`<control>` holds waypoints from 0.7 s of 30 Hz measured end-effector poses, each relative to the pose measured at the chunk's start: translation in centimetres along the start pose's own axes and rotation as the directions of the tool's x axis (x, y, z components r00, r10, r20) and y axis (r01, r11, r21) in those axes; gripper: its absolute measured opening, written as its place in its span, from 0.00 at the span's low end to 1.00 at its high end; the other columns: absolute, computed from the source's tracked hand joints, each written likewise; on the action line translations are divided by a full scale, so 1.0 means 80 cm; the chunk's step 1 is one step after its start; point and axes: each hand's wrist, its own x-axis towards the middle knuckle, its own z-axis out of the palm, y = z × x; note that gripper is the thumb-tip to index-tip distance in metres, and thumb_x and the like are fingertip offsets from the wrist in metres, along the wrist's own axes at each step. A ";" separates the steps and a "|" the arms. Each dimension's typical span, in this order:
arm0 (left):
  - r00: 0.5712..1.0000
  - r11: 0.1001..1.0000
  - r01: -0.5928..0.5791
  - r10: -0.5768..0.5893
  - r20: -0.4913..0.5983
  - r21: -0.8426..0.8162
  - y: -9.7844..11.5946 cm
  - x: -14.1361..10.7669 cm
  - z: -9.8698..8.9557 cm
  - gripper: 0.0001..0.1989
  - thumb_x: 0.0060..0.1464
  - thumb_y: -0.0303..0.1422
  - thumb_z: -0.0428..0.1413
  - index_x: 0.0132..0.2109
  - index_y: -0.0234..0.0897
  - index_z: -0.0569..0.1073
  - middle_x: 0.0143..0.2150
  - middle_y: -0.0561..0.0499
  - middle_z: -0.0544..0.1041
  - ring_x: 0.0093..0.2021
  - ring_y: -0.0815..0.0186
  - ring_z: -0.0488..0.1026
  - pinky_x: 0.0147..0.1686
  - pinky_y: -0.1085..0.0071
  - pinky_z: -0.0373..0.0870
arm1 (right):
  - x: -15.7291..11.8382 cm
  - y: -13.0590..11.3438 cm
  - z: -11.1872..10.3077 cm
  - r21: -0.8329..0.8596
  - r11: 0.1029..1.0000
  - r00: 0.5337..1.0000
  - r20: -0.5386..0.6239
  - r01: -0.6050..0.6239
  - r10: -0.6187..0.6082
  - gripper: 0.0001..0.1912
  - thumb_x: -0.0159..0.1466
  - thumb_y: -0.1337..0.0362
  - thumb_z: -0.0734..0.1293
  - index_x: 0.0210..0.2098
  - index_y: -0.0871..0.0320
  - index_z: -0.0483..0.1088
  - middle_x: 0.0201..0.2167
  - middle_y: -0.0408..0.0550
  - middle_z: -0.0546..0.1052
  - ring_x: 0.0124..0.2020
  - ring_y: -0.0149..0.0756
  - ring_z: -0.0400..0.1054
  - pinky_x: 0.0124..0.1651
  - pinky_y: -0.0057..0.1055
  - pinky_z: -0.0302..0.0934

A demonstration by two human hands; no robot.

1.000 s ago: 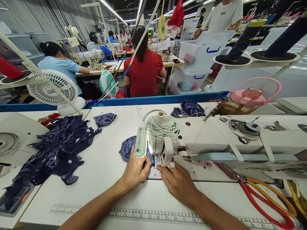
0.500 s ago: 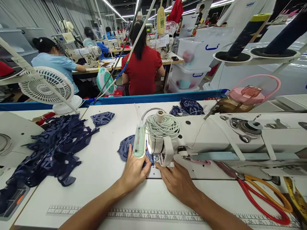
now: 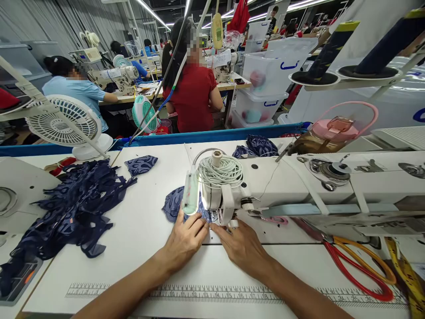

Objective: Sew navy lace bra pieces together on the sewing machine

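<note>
A navy patterned fabric piece [image 3: 173,204] lies under the head of a white sewing machine [image 3: 265,177], reaching to the presser foot [image 3: 214,216]. My left hand [image 3: 186,237] rests on its near edge, fingers stretched out over the cloth, thumb hidden. From the other side, my right hand [image 3: 244,248] touches close to the presser foot with its index finger extended; its other fingers pass partly behind the machine head. The two hands' fingertips almost meet. A pale green translucent guard [image 3: 191,193] hangs above the left fingers, and coiled white cord [image 3: 221,172] sits on top of the head.
Dark fabric strips [image 3: 76,204] are heaped at left. One patterned piece [image 3: 141,165] lies behind them, more cloth [image 3: 260,146] behind the machine. Red-and-orange-handled scissors [image 3: 358,266] and a yellow tape measure [image 3: 403,274] lie at right. A white fan [image 3: 64,119] stands back left.
My left hand's fingers have drawn together and shifted slightly, the thumb now tucked out of sight. The person in red ahead has turned their head. The view has shifted a little.
</note>
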 end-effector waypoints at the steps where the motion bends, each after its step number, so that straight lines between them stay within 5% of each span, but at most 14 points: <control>1: 1.000 1.000 0.003 -0.003 -0.003 0.006 0.000 -0.001 0.001 0.10 0.62 0.21 0.49 0.45 0.35 0.72 0.40 0.48 0.78 0.47 0.61 0.74 0.60 0.44 0.58 | -0.001 0.001 0.000 0.028 1.000 1.000 -0.026 -0.013 0.013 0.18 0.64 0.76 0.57 0.47 0.59 0.73 0.30 0.49 0.70 0.32 0.37 0.63 0.32 0.32 0.59; 5: 0.998 1.000 0.025 -0.024 -0.057 0.008 0.004 -0.001 0.003 0.12 0.60 0.19 0.48 0.44 0.35 0.73 0.39 0.49 0.79 0.47 0.61 0.75 0.62 0.37 0.49 | -0.004 0.006 0.001 0.077 0.996 0.996 -0.079 -0.044 0.050 0.16 0.65 0.75 0.58 0.46 0.58 0.73 0.30 0.48 0.69 0.32 0.36 0.63 0.32 0.29 0.59; 10: 0.996 0.999 0.021 -0.024 -0.086 -0.038 0.003 0.001 -0.002 0.15 0.58 0.16 0.47 0.44 0.33 0.73 0.40 0.48 0.80 0.48 0.59 0.75 0.62 0.32 0.43 | -0.003 0.004 0.005 -0.082 0.997 1.000 -0.006 0.017 -0.018 0.20 0.63 0.76 0.58 0.50 0.56 0.73 0.26 0.48 0.68 0.30 0.37 0.61 0.31 0.30 0.58; 15: 0.997 0.986 0.075 -0.077 -0.007 -0.148 -0.002 -0.003 -0.008 0.18 0.57 0.16 0.45 0.46 0.36 0.73 0.44 0.48 0.80 0.49 0.60 0.75 0.62 0.33 0.42 | -0.005 0.003 0.007 -0.118 0.992 0.999 0.001 0.036 -0.036 0.22 0.62 0.78 0.57 0.50 0.56 0.73 0.25 0.48 0.68 0.29 0.37 0.62 0.31 0.31 0.58; 21: 0.997 0.999 -0.002 -0.001 -0.077 -0.036 -0.003 -0.001 -0.006 0.13 0.61 0.18 0.47 0.44 0.34 0.74 0.42 0.48 0.81 0.49 0.58 0.75 0.61 0.30 0.42 | -0.003 0.004 0.004 -0.015 1.000 1.000 -0.014 0.001 -0.001 0.22 0.62 0.77 0.59 0.50 0.56 0.73 0.29 0.49 0.71 0.31 0.37 0.63 0.31 0.30 0.59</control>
